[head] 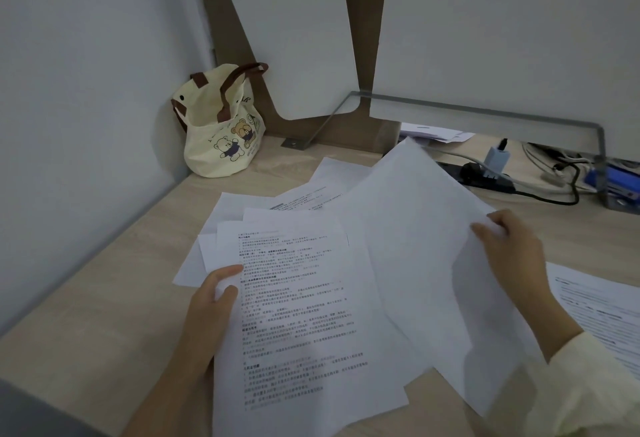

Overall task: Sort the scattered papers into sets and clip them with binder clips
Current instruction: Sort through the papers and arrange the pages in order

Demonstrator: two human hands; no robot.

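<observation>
My left grip (211, 312) pinches the printed sheet (298, 315) by its left edge, thumb flat on top and fingers hidden under it. The sheet is thin and white, dense with rows of small black text, and its lower end hangs off the front of the pale wood-grain counter (104, 298).

Just right of that sheet and overlapping its edge, my right grip (512, 256) curls round the far side of a blank-faced sheet (415, 229), which is lifted and tilted with a soft bow in it. A cream knit sleeve (588, 384) covers that wrist.

Behind the printed sheet, more loose papers (311, 194) lie fanned flat on the counter, their corners poking out at odd angles. Well to its right lies another printed page (602, 305).

Far behind and left of the sheet, in the corner, a slumped cream canvas tote bag (221, 139) stands with brown straps and cartoon bears on its side. Behind and right of the sheet, a black power strip (485, 177) carries a pale grey plug (497, 158), with tangled cables (554, 191) beside it.
</observation>
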